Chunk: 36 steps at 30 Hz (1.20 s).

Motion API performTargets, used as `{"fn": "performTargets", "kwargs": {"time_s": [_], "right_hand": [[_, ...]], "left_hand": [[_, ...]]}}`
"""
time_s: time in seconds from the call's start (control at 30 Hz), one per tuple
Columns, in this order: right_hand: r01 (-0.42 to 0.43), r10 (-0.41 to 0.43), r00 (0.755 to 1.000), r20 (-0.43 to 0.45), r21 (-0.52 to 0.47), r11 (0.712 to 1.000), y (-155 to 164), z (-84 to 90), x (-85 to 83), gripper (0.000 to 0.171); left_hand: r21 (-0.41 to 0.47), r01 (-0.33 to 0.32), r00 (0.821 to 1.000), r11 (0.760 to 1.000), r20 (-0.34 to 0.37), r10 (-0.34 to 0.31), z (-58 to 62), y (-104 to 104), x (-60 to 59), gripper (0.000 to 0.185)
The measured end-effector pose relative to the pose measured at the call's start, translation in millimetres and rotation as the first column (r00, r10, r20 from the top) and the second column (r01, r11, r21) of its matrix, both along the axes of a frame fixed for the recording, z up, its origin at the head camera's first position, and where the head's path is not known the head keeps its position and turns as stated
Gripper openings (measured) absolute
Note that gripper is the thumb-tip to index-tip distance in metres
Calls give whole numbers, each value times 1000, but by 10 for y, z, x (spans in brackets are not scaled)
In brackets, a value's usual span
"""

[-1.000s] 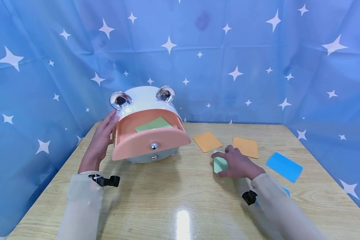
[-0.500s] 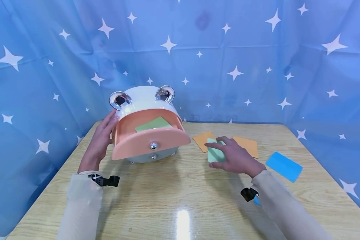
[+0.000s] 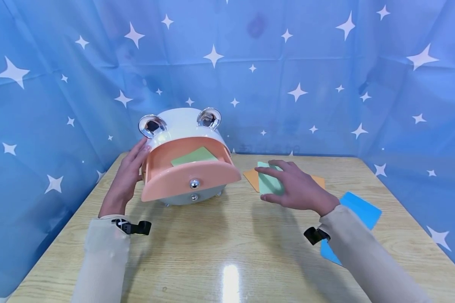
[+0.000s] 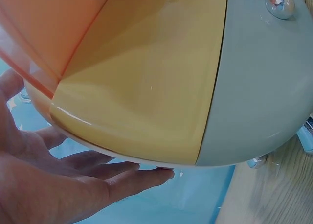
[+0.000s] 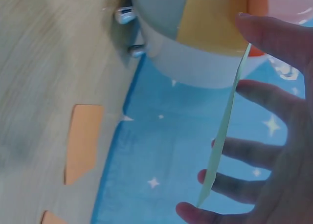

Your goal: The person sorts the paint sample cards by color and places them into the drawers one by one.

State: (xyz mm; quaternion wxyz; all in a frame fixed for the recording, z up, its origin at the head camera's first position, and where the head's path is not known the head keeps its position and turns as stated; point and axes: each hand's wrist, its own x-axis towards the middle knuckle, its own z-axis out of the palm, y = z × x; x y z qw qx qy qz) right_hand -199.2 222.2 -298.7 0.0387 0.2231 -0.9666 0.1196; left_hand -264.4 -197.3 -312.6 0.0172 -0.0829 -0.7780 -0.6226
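A frog-like chest of drawers (image 3: 183,121) with shiny round eyes stands at the left of the table. Its pink top drawer (image 3: 174,184) is pulled out, and a green card (image 3: 194,156) lies inside. My left hand (image 3: 123,181) rests against the chest's left side; in the left wrist view its fingers (image 4: 139,181) stretch along that side. My right hand (image 3: 299,185) holds a pale green card (image 3: 267,182) raised above the table, right of the drawer. In the right wrist view, that card (image 5: 221,141) is edge-on, pinched between thumb and fingers.
Partly covered by the raised card and hand, an orange card (image 3: 251,178) and a second orange card (image 3: 319,181) lie on the wooden table (image 3: 197,252). Two blue cards lie farther right: one upper (image 3: 364,207), one lower (image 3: 329,253) beside the sleeve. A starry blue curtain (image 3: 258,105) hangs behind.
My right hand has lifted the pale green card from the table and moved it left and away from me, over the left orange card. The left hand stays at the chest.
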Motion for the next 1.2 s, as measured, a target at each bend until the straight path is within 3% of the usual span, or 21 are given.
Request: {"fn": "performTargets", "kwargs": {"time_s": [0.47,1.2], "right_hand": [[22,-22,1000,-16,-23,999,-125,340,-5,71],[-156,154,987,-40,-54,986,-601,771,-105,62]], "left_hand": [[-9,1,1000,1000,0,-1,-3,5,-23,72],[-14,-8,1000,1000,10,8,-2,8,-16,72]]}}
